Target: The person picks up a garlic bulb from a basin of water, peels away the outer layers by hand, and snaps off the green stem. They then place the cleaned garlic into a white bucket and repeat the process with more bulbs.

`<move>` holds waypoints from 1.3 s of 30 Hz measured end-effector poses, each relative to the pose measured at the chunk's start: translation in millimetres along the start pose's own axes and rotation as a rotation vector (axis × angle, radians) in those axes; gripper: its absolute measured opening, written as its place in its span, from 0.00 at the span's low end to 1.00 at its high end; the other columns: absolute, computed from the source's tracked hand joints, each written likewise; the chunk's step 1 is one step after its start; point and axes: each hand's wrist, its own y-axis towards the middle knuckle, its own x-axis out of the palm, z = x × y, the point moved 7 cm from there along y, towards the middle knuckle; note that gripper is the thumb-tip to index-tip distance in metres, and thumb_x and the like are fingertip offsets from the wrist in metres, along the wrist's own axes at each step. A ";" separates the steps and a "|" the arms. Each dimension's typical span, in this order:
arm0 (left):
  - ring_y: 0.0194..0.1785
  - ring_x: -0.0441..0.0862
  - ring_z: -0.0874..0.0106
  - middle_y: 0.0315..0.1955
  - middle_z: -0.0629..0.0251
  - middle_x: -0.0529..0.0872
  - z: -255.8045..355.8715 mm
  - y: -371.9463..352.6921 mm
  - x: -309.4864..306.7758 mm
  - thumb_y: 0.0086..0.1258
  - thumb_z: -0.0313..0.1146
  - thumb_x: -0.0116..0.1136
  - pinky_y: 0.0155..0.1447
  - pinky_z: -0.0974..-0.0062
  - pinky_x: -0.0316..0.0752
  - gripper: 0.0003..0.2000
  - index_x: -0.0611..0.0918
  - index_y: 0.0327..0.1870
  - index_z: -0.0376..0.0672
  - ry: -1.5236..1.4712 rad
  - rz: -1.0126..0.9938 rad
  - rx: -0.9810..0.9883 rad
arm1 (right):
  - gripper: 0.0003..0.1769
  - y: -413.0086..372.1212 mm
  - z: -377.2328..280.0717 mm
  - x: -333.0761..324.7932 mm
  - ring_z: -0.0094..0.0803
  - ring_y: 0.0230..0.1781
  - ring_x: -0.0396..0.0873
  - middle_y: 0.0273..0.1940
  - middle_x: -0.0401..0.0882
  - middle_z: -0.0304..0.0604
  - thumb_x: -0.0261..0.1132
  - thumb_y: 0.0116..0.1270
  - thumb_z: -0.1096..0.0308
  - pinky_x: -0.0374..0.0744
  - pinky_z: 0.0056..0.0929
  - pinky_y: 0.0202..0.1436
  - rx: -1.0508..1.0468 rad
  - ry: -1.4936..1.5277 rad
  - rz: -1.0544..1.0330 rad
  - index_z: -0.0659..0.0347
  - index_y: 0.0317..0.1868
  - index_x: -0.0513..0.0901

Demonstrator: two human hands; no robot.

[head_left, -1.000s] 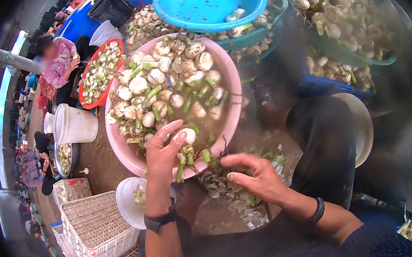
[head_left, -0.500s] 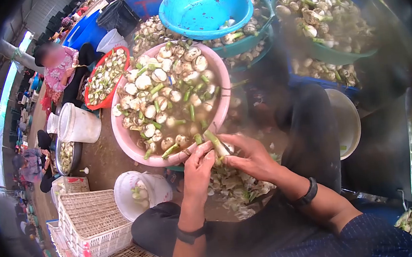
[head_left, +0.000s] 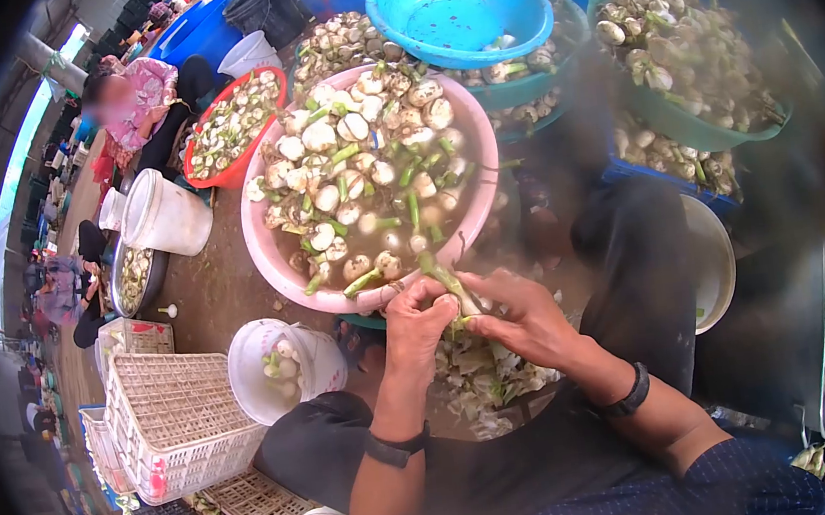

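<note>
Just past the near rim of a pink basin (head_left: 260,243), both my hands grip one garlic bulb with a thick green stem (head_left: 448,280). My left hand (head_left: 416,325) pinches it from the left with thumb and fingers. From the right, my right hand (head_left: 523,318) closes around its lower part, so the bulb end is mostly hidden. Murky water fills the basin, and many pale garlic bulbs (head_left: 319,135) with short green stems sit in it. Under my hands lies a heap of stripped garlic skins (head_left: 490,375).
At my left stand a white bucket (head_left: 318,363) with a few peeled bulbs and a white plastic crate (head_left: 203,461). A red basin (head_left: 208,173) and a blue basin (head_left: 462,11) are farther off. Another person (head_left: 140,105) sits at the upper left.
The view has tilted, so the basins appear shifted to the right and slightly up. Both hands still hold the garlic bulb, with the fingers slightly shifted on it.
</note>
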 end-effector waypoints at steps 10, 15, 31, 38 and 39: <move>0.38 0.82 0.85 0.38 0.69 0.90 -3.7 4.5 -0.4 0.70 0.20 0.65 0.45 0.83 0.78 0.03 0.88 0.41 0.35 0.067 0.052 -0.020 | 0.34 0.2 -0.1 -3.0 0.27 0.43 0.83 0.51 0.85 0.43 0.74 0.71 0.71 0.84 0.29 0.40 -0.006 0.100 -0.053 0.59 0.76 0.78; 0.37 0.81 0.83 0.36 0.69 0.89 2.5 4.4 3.5 0.70 0.20 0.64 0.44 0.81 0.78 0.02 0.87 0.39 0.35 0.073 0.036 -0.002 | 0.33 -2.0 17.4 3.2 0.25 0.40 0.84 0.52 0.87 0.45 0.72 0.74 0.63 0.84 0.25 0.37 0.372 0.670 -0.187 0.65 0.76 0.77; 0.42 0.85 0.79 0.43 0.66 0.91 7.9 -3.7 20.9 0.82 0.29 0.62 0.49 0.78 0.80 0.08 0.86 0.54 0.36 -0.145 -0.045 -0.033 | 0.39 2.1 7.1 13.0 0.23 0.31 0.82 0.39 0.85 0.40 0.60 0.83 0.55 0.81 0.21 0.33 0.340 0.581 -0.106 0.58 0.86 0.59; 0.25 0.86 0.68 0.29 0.57 0.88 30.7 -10.1 37.7 0.84 0.29 0.58 0.31 0.70 0.84 0.09 0.82 0.51 0.29 -0.084 -0.071 0.119 | 0.37 0.4 10.1 20.8 0.26 0.25 0.81 0.34 0.84 0.43 0.55 0.85 0.48 0.80 0.25 0.29 0.422 1.055 -0.191 0.59 0.84 0.63; 0.25 0.86 0.69 0.29 0.57 0.88 31.7 -11.1 39.6 0.83 0.28 0.59 0.31 0.71 0.84 0.08 0.82 0.49 0.30 -0.104 -0.070 0.107 | 0.35 -1.1 9.9 23.5 0.27 0.24 0.80 0.33 0.84 0.44 0.53 0.85 0.47 0.80 0.26 0.28 0.461 1.133 -0.207 0.59 0.82 0.66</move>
